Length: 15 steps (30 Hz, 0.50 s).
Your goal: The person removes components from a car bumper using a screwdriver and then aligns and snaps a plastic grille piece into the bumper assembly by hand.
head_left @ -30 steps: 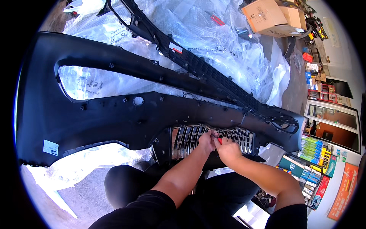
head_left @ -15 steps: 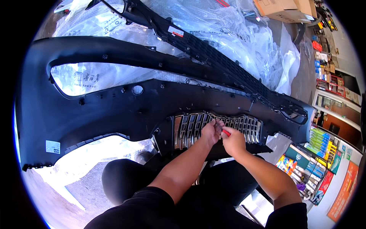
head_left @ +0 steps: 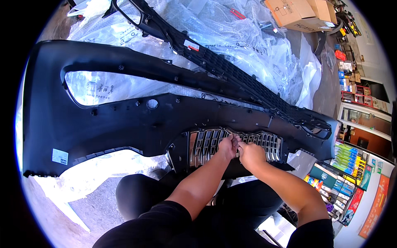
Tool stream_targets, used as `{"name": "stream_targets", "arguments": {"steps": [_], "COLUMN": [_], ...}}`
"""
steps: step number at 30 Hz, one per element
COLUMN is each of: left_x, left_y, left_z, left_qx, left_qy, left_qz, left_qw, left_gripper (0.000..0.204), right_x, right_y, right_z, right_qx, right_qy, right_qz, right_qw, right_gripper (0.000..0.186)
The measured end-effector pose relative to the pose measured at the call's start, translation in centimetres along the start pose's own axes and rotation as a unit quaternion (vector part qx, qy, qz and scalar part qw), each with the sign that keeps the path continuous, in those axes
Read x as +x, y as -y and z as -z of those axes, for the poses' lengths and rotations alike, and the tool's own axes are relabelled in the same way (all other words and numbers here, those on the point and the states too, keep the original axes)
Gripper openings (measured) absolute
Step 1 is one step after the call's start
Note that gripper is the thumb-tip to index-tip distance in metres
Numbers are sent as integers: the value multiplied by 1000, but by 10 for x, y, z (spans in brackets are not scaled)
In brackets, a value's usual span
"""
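Observation:
A large black car bumper cover (head_left: pixel 124 124) lies across in front of my knees, its inner side showing. In its middle sits a chrome-barred grille (head_left: pixel 205 142). Both hands meet over the grille's upper middle. My left hand (head_left: pixel 228 146) is closed, its fingertips pinched together at the bars; what they hold is too small to make out. Just right of it, my right hand (head_left: pixel 252 156) is curled around the red-handled tool seen earlier, whose handle the fingers now cover. The tool's tip is hidden between the hands.
A long black mesh trim piece (head_left: pixel 223 68) rests slantwise over the bumper's far edge. Clear plastic wrap (head_left: pixel 264 62) spreads underneath and beyond. A cardboard box (head_left: pixel 300 14) stands at the far right, and shelves of colourful packages (head_left: pixel 347 165) line the right side.
The red handle that showed in my right hand has gone out of sight behind the fingers. Both hands stay at the grille's upper middle. The whole view has shifted slightly.

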<state>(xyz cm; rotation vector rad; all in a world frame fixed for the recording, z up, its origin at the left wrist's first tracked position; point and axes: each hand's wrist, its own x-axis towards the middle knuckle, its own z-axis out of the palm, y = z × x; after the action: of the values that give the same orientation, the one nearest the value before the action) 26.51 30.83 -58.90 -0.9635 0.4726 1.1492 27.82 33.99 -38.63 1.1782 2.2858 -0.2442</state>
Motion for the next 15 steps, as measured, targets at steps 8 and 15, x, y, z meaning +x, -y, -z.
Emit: {"name": "stream_targets", "arguments": {"steps": [8, 15], "left_x": [2, 5], "left_y": [-4, -25], "left_z": [12, -6], "left_qx": [3, 290], "left_qy": [-19, -136], "left_qz": [-7, -63], "left_qw": [1000, 945], "left_gripper": [25, 28], "right_x": [3, 8], "right_y": [17, -7], "right_z": [3, -4], "right_qx": [164, 249], "right_qy": [15, 33], "right_qz": [-147, -220], "right_qw": [975, 943], "right_gripper": [24, 28]}}
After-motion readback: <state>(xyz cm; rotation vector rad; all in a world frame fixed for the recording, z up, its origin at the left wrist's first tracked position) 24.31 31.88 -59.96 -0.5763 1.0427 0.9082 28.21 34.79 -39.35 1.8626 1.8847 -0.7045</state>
